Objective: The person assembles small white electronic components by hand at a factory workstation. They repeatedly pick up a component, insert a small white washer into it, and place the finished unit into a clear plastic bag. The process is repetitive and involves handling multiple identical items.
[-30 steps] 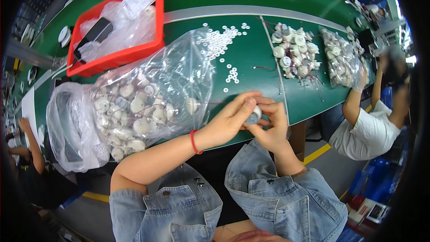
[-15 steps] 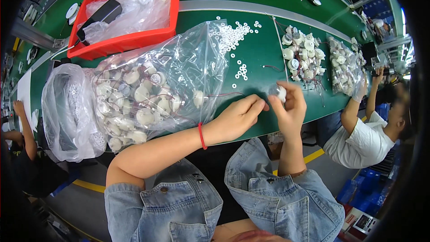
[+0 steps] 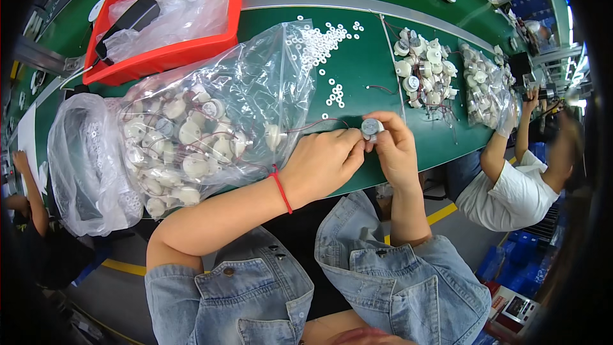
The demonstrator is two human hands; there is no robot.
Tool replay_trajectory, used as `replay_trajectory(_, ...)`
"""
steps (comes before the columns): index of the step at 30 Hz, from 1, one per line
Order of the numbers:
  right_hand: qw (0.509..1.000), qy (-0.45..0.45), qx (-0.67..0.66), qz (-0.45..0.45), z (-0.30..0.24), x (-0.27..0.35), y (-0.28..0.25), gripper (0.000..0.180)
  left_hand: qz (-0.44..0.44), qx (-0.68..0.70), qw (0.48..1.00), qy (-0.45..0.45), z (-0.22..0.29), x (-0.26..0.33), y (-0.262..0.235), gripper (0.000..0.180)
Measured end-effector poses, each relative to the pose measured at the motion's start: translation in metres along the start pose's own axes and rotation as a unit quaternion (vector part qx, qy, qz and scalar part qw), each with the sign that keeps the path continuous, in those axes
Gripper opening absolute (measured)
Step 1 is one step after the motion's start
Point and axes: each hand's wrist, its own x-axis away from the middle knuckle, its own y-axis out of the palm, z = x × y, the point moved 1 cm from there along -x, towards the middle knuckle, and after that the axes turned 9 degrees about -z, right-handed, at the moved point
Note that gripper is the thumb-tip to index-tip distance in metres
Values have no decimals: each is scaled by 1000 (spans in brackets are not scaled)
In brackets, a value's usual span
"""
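Between thumb and fingers my right hand (image 3: 397,152) grips a small round motor (image 3: 370,128), its silver-grey face turned up and a white part below. My left hand (image 3: 322,158) is closed in a pinch against the motor's left side; what its fingertips hold, if anything, is hidden. Left of my hands, a clear plastic bag (image 3: 255,67) contains several white motors (image 3: 195,133) with thin red wires. One motor (image 3: 272,136) lies near the bag's mouth, its wire running toward my left hand. Past my hands, small white ring washers (image 3: 322,45) are spread on the green table (image 3: 357,70).
A red bin (image 3: 159,57) with plastic bags and a black adapter (image 3: 131,24) stands at the far left. Nearer is a clear bag of washers (image 3: 96,166). Wired motors (image 3: 424,67) are heaped at the right, beside another bagged pile (image 3: 479,83). A co-worker (image 3: 517,191) sits further right.
My right hand has brought the motor leftward to my left fingertips, and the motor's silver face now shows. The whole view has shifted slightly.
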Motion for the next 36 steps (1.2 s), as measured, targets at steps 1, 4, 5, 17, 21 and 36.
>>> replay_trajectory(1, 1000, 10, -1, -11, -3, 0, 2, 31, -1, -4, 1000, -4, -1, 0, 0, 12)
replay_trajectory(4, 1000, 23, -3, 18, -18, -2, 20, 34, 14, -24, 1000, -5, -6, -1, 1, 12)
replay_trajectory(5, 999, 15, 39, 18, -17, -1, 18, 36, 20, -32, 999, -2, -6, -2, 1, 12)
replay_trajectory(17, 964, -33, 262, -7, -16, -1, 13, 43, 38, -115, 993, 7, -7, -1, 0, 13)
replay_trajectory(21, 994, -47, 100, 0, 5, -1, 16, 39, 34, -154, 987, 26, -8, 0, 1, 13)
replay_trajectory(36, 993, -15, -65, 101, -2, -12, 16, 35, 11, -127, 992, 23, -8, 2, 7, 20)
